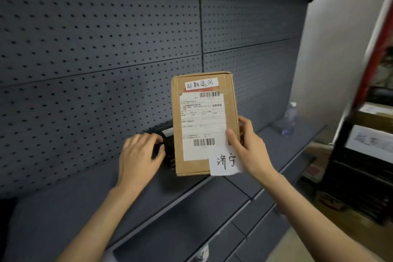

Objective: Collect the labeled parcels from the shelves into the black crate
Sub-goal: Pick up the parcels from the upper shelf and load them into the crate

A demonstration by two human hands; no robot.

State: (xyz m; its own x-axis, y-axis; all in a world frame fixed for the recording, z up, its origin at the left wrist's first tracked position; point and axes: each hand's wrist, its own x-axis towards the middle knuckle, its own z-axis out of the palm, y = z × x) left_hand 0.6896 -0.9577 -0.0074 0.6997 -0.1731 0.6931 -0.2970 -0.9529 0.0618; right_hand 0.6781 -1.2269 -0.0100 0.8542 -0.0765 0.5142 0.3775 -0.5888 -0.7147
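While the right hand [247,149] grips the upright cardboard parcel [202,123] mid-frame, the left hand's [139,155] fingers curl around the black parcel [168,147] just left of it.

Stockroom: pegboard-backed shelves [148,208], labelled parcels [202,123]
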